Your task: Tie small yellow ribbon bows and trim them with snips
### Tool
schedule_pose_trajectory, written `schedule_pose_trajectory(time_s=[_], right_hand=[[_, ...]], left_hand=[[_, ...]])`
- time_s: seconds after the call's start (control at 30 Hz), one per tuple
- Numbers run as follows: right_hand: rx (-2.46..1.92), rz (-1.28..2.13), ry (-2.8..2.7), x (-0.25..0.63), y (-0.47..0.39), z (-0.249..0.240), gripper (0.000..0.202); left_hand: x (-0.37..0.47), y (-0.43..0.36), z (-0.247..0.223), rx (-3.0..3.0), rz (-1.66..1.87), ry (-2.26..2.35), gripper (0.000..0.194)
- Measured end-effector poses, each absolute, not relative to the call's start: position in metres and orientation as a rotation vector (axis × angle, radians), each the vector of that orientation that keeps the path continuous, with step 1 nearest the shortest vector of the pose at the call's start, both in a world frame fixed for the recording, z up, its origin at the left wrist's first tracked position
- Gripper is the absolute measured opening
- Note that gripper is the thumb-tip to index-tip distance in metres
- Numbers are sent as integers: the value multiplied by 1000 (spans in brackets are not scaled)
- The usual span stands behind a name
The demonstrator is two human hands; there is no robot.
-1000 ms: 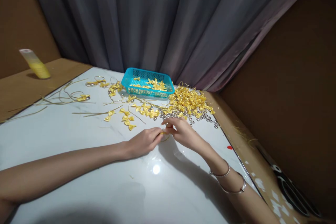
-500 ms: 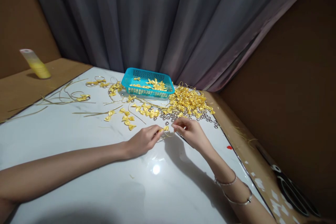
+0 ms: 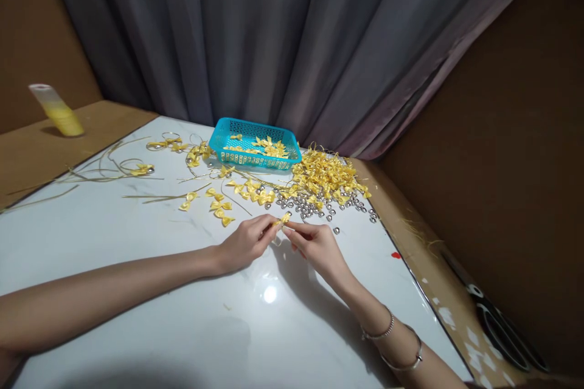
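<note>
Between the fingertips of my left hand (image 3: 250, 240) a small yellow ribbon bow (image 3: 285, 217) is pinched, with a thin gold cord (image 3: 277, 243) looping below it. My right hand (image 3: 314, 246) is closed in a pinch right against the bow's right side; its fingertips meet the bow or the cord, and I cannot make out exactly which. Just beyond my hands lie scattered silver beads (image 3: 301, 205), and one silver bead (image 3: 336, 230) sits apart on the right. Several loose yellow bows (image 3: 222, 206) rest on the white tabletop to the left.
A turquoise basket (image 3: 255, 161) with bows in it stands at the back, beside a heaped pile of yellow bows (image 3: 323, 175). Gold cords (image 3: 155, 197) spread over the left. Scissors (image 3: 502, 328) lie at the right edge. A yellow-and-clear cylinder (image 3: 59, 112) stands at far left.
My right hand has moved left and its fingers now meet the bow held in my left hand. A silver bead now lies apart to the right. My left hand has hardly moved.
</note>
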State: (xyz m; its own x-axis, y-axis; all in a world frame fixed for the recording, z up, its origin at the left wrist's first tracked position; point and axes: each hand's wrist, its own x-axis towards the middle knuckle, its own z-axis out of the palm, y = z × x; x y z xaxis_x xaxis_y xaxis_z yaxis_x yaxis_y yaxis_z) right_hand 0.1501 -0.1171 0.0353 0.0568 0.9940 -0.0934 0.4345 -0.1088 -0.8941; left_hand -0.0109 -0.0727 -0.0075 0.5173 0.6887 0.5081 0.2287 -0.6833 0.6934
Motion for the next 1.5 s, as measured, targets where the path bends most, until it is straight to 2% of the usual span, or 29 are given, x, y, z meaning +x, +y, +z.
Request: schedule_pose_trajectory(time_s=[0.3, 0.53, 0.93, 1.13, 1.5], right_hand=[[-1627, 879, -1532, 148, -118, 30, 34], [-1538, 1099, -1565, 148, -118, 30, 34], [-1638, 456, -2177, 151, -127, 45, 24], [-1788, 376, -2423, 150, -135, 61, 17], [-1890, 328, -2585, 162, -155, 81, 19]], left_hand=[[-11, -73, -5, 2174, 1042, 762, 21], [-10, -72, -5, 2158, 1018, 768, 19], [-11, -73, -6, 2153, 1017, 772, 19], [-11, -73, -7, 2163, 1014, 769, 19], [-12, -74, -5, 2157, 1000, 792, 20]])
